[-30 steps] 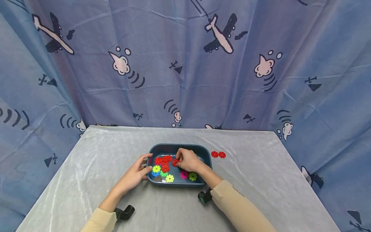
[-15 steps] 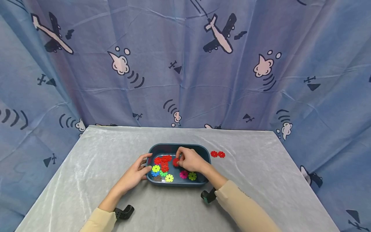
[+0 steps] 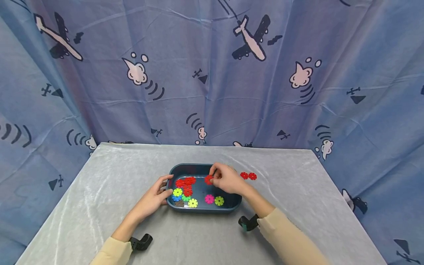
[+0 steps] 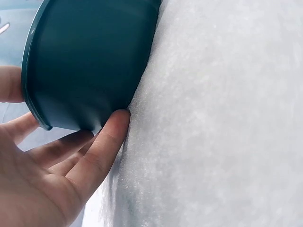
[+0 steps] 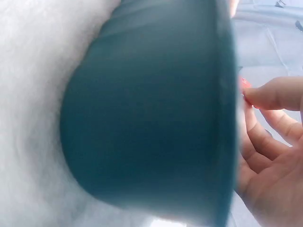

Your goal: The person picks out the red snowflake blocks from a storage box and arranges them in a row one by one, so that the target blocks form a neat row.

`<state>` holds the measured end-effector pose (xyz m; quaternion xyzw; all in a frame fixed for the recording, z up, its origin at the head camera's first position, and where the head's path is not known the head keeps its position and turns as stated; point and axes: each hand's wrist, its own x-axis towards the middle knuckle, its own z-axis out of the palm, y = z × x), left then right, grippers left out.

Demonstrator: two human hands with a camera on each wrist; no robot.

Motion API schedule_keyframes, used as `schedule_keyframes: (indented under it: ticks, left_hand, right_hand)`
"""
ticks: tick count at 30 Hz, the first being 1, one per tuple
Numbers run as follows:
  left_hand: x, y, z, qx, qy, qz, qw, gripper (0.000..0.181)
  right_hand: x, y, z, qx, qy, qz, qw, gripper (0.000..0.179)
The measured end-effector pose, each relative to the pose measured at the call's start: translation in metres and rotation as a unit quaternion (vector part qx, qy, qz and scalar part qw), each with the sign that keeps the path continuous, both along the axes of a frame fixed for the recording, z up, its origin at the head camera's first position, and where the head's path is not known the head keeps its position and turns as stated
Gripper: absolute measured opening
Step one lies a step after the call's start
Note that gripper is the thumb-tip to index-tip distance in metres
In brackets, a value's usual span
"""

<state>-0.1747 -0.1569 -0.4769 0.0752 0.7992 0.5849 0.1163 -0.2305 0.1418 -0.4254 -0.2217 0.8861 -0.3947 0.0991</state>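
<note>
"While the left hand point(image 3: 155, 198) clasps the left end of the teal tray point(image 3: 202, 211), fingers spread, what lies inside?"

"Left: red disc heap point(image 3: 186, 183), notched edges; nearer, yellow disc point(image 3: 177, 192), blue disc point(image 3: 176, 198), green disc point(image 3: 186, 198), brown disc point(image 3: 180, 203), second yellow disc point(image 3: 193, 202). Farther right: magenta disc point(image 3: 209, 199), lime disc point(image 3: 219, 201)."

"Right hand point(image 3: 228, 179)?"

"Pinches one red disc point(image 3: 208, 180) over the tray, just right of middle. Rightmost, a red pair point(image 3: 244, 175) on grey cloth point(image 3: 288, 206)."

"How far along?"

"Partway, I judge: two reds out, one in grip, heap left inside, other colours all in the tray."

"Wrist views add?"

"Left: fingers braced low on the outer wall, hidden from the head camera. Right: tray wall blocks most, red sliver in the pinch. Heap shows from the head alone."
</note>
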Motion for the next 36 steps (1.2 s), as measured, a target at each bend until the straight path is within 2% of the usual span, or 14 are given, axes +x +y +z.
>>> schedule_keyframes:
  ticks: [6, 15, 27, 36]
  left_hand:
    - [-0.002, 0.0, -0.003, -0.005, -0.002, 0.002, 1.0, 0.052]
    - [-0.002, 0.0, -0.004, -0.006, -0.004, 0.006, 1.0, 0.052]
    - [-0.004, 0.0, -0.007, -0.006, -0.002, 0.003, 1.0, 0.052]
    - [-0.002, -0.001, -0.006, -0.004, 0.0, 0.003, 1.0, 0.052]
  right_hand:
    - [0.002, 0.016, 0.009, -0.021, -0.005, -0.012, 0.9997, 0.014]
    - [0.002, 0.045, 0.016, -0.042, 0.011, -0.049, 0.9979, 0.015]
    - [-0.005, 0.085, 0.01, -0.042, 0.031, -0.084, 0.9951, 0.016]
    - [-0.011, 0.115, 0.002, -0.046, 0.023, -0.131, 0.9901, 0.016]
